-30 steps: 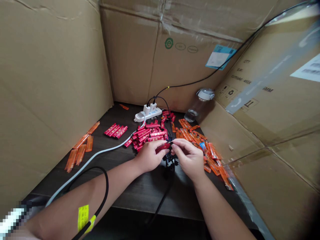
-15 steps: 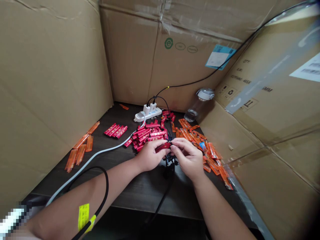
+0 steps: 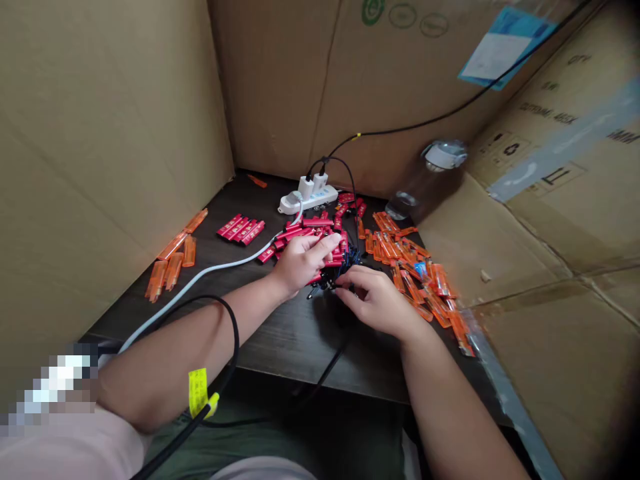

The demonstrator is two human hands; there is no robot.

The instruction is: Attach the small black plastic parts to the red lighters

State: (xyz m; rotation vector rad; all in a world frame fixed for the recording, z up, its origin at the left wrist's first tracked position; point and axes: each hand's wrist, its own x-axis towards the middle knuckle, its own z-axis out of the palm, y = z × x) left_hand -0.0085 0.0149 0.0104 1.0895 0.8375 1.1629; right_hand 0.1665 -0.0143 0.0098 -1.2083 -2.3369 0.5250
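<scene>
My left hand [image 3: 300,261] lies on the near edge of a heap of small red sticks [image 3: 307,230], its fingers curled round one of them. Just to its right, my right hand [image 3: 374,301] pinches a bundle of black cable plugs [image 3: 334,285] on the dark table [image 3: 280,333]. The two hands are a few centimetres apart. To the right of the plugs, a spread of orange translucent pieces [image 3: 410,267] reaches toward the cardboard wall.
A white power strip [image 3: 310,198] with two chargers sits at the back, beside a clear bottle [image 3: 425,177]. At the left lie a row of red sticks [image 3: 240,229] and several orange pieces [image 3: 173,263]. A white cable [image 3: 210,272] crosses the table; a black cable [image 3: 231,333] loops over my left forearm. Cardboard boxes [image 3: 100,133] wall three sides.
The hands have parted. My left hand carried the red stick away to the red heap, while my right hand dropped onto the black plugs. The camera has tilted down and closer.
</scene>
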